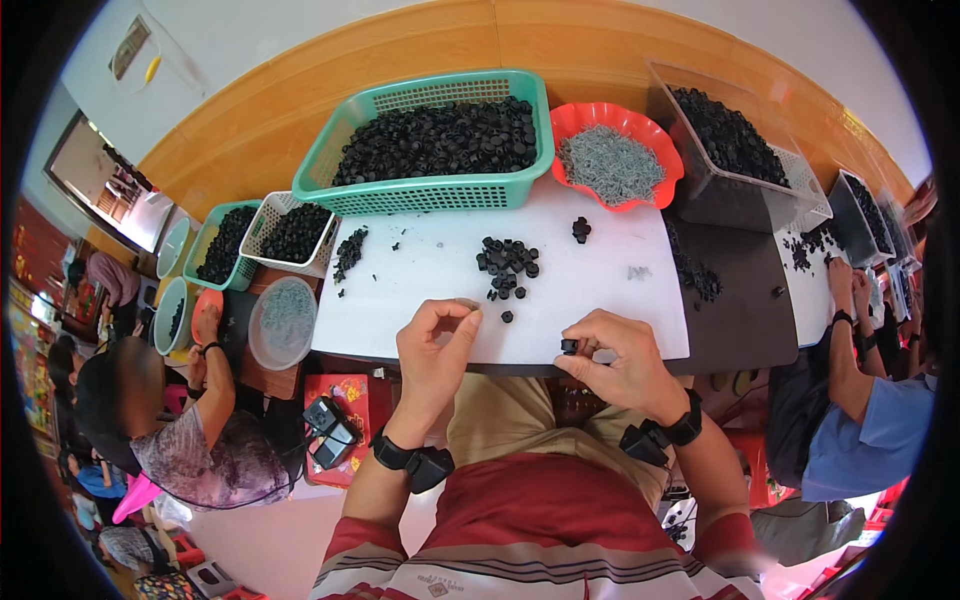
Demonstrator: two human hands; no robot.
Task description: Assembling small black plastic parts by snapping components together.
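Note:
My right hand (628,362) pinches a small black plastic knob-like part (569,346) between thumb and fingers, just over the near edge of the white board (420,285). To its left, my left hand (437,345) has thumb and forefinger pressed together. Whatever lies at those fingertips is too small to make out. Beyond both hands, a loose pile of similar black parts (507,258) lies on the board. One single black part (507,317) sits apart at its near side. A small cluster of black parts (581,230) rests farther right, and smaller black pieces (349,254) lie at the left.
At the back stand a green basket (425,190) of black parts, a red scalloped bowl (672,160) of screw-like metal pieces and a clear bin (720,185). A round tub (258,345) and smaller baskets stand left. Other people sit on both sides, a person's hands (845,285) working at right.

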